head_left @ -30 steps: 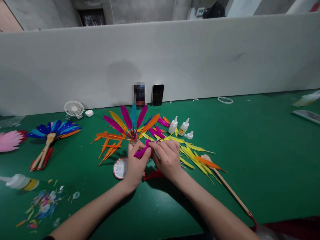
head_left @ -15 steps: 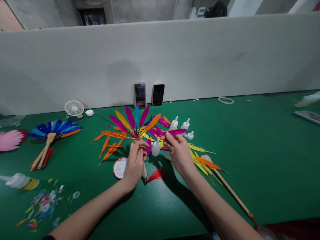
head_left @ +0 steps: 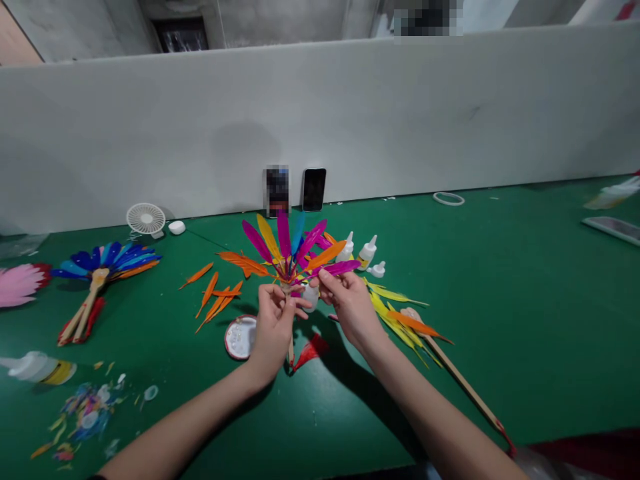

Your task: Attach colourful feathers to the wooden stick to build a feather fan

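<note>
Clock bearings taken from the feather fan in my left hand. Green table (head_left: 510,287): runs under everything. White partition (head_left: 370,120): stands along its far edge, 12 o'clock.

Feather fan (head_left: 283,233): centre, upper feathers spread magenta, yellow, blue and orange; wooden handle (head_left: 291,350) toward 6, red tassel (head_left: 313,350) beside its lower end. My left hand (head_left: 274,330): thumb and bent fingers closed around the fan's neck, other fingertips partly extended. My right hand (head_left: 353,305): thumb and forefinger pinch a magenta feather (head_left: 341,267) near its quill, tip toward 3. Quill contact with the fan: cannot tell.

Wooden stick (head_left: 465,377): 4 o'clock, an orange feather (head_left: 420,325) across its upper end. Blue feather fans (head_left: 107,260): 9 o'clock, handles toward me. Yellow feathers (head_left: 400,323): between right hand and stick. Scraps (head_left: 90,410): 8 o'clock. Two phones (head_left: 315,189): upright against the partition, 12 o'clock. Loose orange feathers (head_left: 217,301): 9 o'clock, near. Red-rimmed dish (head_left: 240,337): just beside my left hand, 7 o'clock. Two dropper bottles (head_left: 367,253): upright, 2 o'clock
</note>
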The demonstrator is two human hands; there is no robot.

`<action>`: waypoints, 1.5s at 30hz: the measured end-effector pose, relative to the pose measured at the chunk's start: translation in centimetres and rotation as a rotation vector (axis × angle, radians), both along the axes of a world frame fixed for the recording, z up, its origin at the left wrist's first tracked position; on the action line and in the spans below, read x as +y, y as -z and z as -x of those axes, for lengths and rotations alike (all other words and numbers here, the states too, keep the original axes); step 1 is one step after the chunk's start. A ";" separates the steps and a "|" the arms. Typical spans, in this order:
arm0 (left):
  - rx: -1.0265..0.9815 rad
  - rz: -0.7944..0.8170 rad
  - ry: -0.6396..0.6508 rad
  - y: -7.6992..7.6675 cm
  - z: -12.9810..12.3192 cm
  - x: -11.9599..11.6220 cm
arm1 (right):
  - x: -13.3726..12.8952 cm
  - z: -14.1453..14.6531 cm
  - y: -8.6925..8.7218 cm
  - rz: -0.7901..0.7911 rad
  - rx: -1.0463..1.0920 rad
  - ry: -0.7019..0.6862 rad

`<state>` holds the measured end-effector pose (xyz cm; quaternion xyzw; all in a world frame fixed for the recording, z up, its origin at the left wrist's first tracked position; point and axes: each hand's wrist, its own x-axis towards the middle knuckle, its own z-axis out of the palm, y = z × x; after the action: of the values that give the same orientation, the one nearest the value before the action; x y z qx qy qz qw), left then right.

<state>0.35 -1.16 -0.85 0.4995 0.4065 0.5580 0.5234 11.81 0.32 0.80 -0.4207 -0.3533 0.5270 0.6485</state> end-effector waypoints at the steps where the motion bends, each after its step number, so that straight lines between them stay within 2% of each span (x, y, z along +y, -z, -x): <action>1: -0.001 -0.003 -0.006 0.0 0.0 0.0 | 0.0 0.0 0.0 -0.002 -0.013 0.001; 6: 0.007 -0.007 -0.004 -0.2 0.0 -0.2 | 0.0 0.0 -0.1 0.013 -0.083 0.033; 18: -0.014 0.011 0.006 -0.3 -0.2 -0.3 | 0.0 0.2 0.1 0.020 -0.092 0.095; 26: -0.003 0.009 0.007 -0.4 -0.1 -0.3 | -0.3 0.3 0.0 0.034 -0.130 0.013; 40: -0.009 0.009 0.039 -0.4 -0.1 -0.7 | -0.6 0.0 -0.2 0.043 -0.253 0.069; 45: -0.021 0.012 0.042 -0.5 -0.1 -0.8 | -0.6 0.1 -0.4 0.029 -0.225 0.065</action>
<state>0.48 -1.99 -0.34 0.4990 0.3938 0.5497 0.5419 11.72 -0.24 1.22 -0.4977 -0.4026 0.4599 0.6153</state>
